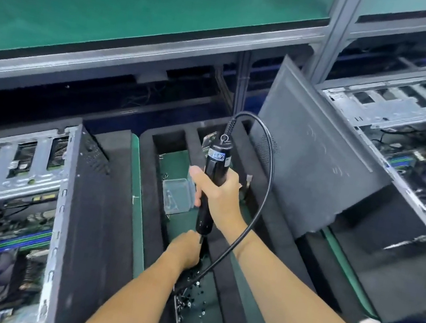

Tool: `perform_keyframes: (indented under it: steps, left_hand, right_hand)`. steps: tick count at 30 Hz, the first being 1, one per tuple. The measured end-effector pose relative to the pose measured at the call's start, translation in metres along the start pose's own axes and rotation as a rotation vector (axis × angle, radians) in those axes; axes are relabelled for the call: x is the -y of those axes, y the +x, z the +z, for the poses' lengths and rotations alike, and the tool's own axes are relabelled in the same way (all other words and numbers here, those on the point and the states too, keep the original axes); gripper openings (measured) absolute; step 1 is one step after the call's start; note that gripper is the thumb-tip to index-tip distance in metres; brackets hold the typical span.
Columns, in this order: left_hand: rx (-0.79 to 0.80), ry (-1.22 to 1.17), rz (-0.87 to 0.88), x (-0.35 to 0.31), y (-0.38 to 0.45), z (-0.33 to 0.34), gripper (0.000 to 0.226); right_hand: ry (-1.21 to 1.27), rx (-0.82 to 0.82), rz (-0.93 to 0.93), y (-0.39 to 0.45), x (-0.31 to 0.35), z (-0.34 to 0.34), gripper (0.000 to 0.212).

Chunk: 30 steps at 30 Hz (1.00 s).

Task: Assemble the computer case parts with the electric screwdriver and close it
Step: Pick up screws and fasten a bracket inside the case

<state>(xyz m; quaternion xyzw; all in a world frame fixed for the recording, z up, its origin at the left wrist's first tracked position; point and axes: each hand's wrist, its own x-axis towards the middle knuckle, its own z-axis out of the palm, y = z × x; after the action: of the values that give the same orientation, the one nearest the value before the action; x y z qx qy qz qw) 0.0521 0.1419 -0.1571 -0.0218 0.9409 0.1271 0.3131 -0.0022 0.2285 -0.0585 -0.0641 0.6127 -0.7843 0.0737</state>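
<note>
The right hand [219, 194] held the screwdriver [212, 186] upright, with the fingers wrapped around its black body and the thumb on the left side. The left hand [185, 250] was at the lower end of the tool, fingers curled close to the bit [201, 242]. It seemed to pinch something there, probably a screw, but the fingertips were hidden, so I cannot tell for sure what it held. The cable [263, 185] made a loop from the top of the tool down past the right forearm.

Both hands were over the foam tray [157, 230] in the middle. Loose screws [193, 295] lay in a slot of this tray just below the left hand, and a clear box [176, 196] lay behind the tool.

The left case [20, 201] was open, with its board visible. The right case [412, 152] was open too, and a side panel [314, 162] leaned against it.

In my judgement, the step was loading a screw on the bit, so the task was in an early or middle part, because both cases were not yet closed. The next move would need to carry the tool to a screw hole without dropping the screw, keeping the bit straight above the hole before pressing.
</note>
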Motion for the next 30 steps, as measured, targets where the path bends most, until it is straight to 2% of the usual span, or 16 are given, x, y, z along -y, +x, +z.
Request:
perform_keyframes:
  steps: [5, 11, 16, 19, 22, 27, 30]
  left_hand:
    - [0.002, 0.026, 0.013, 0.005, 0.009, 0.004, 0.013]
    - [0.016, 0.038, -0.031, 0.010, 0.014, 0.004, 0.027]
    - [-0.021, -0.130, -0.041, 0.009, 0.009, -0.028, 0.020]
    - [-0.175, -0.284, 0.016, 0.006, -0.004, -0.079, 0.012]
    - [-0.408, -0.437, 0.066, 0.015, -0.030, -0.136, 0.029]
    - [-0.688, -0.911, 0.153, 0.069, -0.080, -0.195, 0.028]
    - [-0.779, -1.132, 0.217, 0.104, -0.110, -0.212, 0.026]
  right_hand:
    - [-0.030, -0.008, -0.009, 0.005, -0.002, -0.003, 0.046]
    - [-0.036, -0.013, -0.012, 0.009, 0.001, 0.000, 0.047]
    - [0.004, -0.024, -0.061, 0.017, 0.014, 0.004, 0.050]
    - [0.069, -0.039, -0.123, 0.029, 0.039, 0.017, 0.048]
    - [0.125, -0.009, -0.211, 0.047, 0.084, 0.048, 0.033]
    - [0.186, 0.085, -0.348, 0.062, 0.150, 0.126, 0.028]
    - [0.219, 0.121, -0.381, 0.058, 0.166, 0.177, 0.031]
